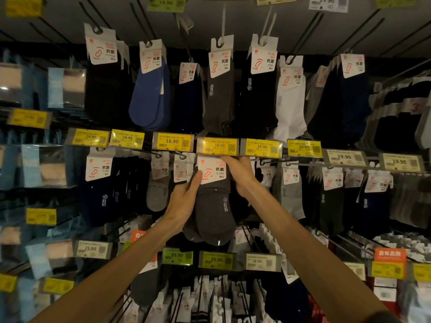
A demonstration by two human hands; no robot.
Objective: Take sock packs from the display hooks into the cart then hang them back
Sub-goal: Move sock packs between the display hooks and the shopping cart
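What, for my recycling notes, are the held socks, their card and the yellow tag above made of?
Socks: soft knit fabric, dark grey, matte; the print on them reads COTTON.
Card: likely thin white paperboard, flat and printed.
Tag: yellow printed paper, apparently behind a clear plastic holder, going by the glare.
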